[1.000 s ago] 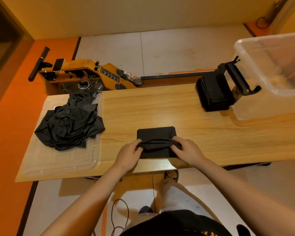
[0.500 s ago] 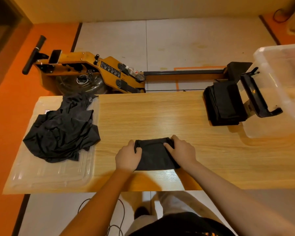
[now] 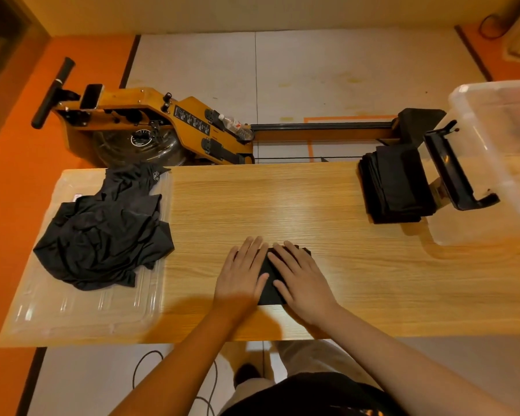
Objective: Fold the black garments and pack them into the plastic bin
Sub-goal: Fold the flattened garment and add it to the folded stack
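A small folded black garment [image 3: 270, 291] lies on the wooden table [image 3: 282, 202] near its front edge. My left hand [image 3: 242, 273] and my right hand [image 3: 300, 279] rest flat on top of it, fingers spread, covering most of it. A stack of folded black garments [image 3: 395, 184] sits at the table's right, beside the clear plastic bin [image 3: 499, 163]. A heap of unfolded black garments [image 3: 105, 232] lies on a clear plastic lid [image 3: 72, 298] at the left.
A black clamp-like holder [image 3: 454, 172] stands between the folded stack and the bin. Behind the table an orange rowing machine [image 3: 162, 127] runs along the floor. A cable [image 3: 144, 364] lies on the floor by my legs.
My hands folded the near edge of the garment over, then let go of its sides and now press flat on top of it. The camera tilted further down.
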`<action>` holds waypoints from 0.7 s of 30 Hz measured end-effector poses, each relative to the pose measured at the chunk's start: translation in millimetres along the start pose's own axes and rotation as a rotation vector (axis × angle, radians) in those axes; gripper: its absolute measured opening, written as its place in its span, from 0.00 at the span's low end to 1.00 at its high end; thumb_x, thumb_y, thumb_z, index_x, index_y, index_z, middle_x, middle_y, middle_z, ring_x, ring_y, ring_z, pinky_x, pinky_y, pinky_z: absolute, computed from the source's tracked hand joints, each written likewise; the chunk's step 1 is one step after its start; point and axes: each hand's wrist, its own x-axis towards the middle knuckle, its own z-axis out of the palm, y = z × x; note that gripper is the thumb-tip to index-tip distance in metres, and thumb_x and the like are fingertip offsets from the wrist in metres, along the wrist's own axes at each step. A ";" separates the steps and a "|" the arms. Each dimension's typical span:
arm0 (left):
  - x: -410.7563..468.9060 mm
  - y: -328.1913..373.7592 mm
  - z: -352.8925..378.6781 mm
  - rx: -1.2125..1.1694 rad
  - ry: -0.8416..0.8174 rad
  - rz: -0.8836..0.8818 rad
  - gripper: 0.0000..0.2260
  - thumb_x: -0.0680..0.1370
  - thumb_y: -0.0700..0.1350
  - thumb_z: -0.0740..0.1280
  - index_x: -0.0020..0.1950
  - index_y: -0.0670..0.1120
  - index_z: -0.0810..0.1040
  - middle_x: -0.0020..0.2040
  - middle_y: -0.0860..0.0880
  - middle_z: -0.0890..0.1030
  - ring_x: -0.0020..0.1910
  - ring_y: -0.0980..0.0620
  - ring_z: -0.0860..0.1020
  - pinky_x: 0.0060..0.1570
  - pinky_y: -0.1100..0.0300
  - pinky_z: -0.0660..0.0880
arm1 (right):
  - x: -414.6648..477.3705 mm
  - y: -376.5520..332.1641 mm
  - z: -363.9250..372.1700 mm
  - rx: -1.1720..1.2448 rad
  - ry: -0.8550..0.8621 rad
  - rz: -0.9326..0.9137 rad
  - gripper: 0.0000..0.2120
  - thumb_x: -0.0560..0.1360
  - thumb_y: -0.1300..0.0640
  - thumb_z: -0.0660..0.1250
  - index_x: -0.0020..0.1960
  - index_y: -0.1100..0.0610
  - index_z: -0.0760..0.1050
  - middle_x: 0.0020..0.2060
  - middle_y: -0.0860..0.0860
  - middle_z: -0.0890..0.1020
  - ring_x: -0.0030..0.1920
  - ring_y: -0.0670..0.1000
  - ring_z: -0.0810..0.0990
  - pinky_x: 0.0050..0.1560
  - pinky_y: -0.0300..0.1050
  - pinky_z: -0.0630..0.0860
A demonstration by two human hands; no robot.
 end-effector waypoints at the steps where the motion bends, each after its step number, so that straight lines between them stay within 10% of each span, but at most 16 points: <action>1: 1.6 -4.0 1.5 0.006 -0.098 -0.009 0.26 0.79 0.54 0.52 0.73 0.43 0.67 0.73 0.46 0.69 0.73 0.47 0.65 0.72 0.52 0.52 | 0.1 2.9 5.0 -0.029 -0.070 0.000 0.25 0.80 0.46 0.52 0.73 0.55 0.66 0.72 0.52 0.69 0.74 0.54 0.61 0.72 0.51 0.54; 9: 17.1 -18.7 -17.3 -0.044 -0.166 0.034 0.20 0.80 0.52 0.58 0.68 0.46 0.74 0.60 0.48 0.77 0.61 0.46 0.75 0.61 0.52 0.68 | 23.6 14.6 -4.8 0.004 -0.126 0.103 0.23 0.75 0.49 0.56 0.65 0.55 0.74 0.57 0.51 0.79 0.58 0.55 0.77 0.67 0.49 0.56; 17: 55.8 -13.9 -43.4 -0.172 -0.455 0.030 0.11 0.77 0.47 0.67 0.56 0.45 0.75 0.54 0.47 0.74 0.57 0.48 0.71 0.48 0.57 0.67 | 49.9 21.3 -32.0 0.038 -0.334 0.025 0.14 0.74 0.55 0.64 0.57 0.60 0.75 0.54 0.56 0.74 0.57 0.56 0.70 0.52 0.46 0.66; 21: 75.6 -7.7 -68.6 -0.201 -0.131 0.168 0.09 0.73 0.41 0.69 0.51 0.48 0.74 0.54 0.51 0.73 0.57 0.50 0.69 0.49 0.60 0.65 | 49.9 37.1 -58.7 0.062 -0.036 0.056 0.12 0.67 0.56 0.70 0.48 0.58 0.75 0.48 0.53 0.76 0.51 0.55 0.73 0.52 0.46 0.69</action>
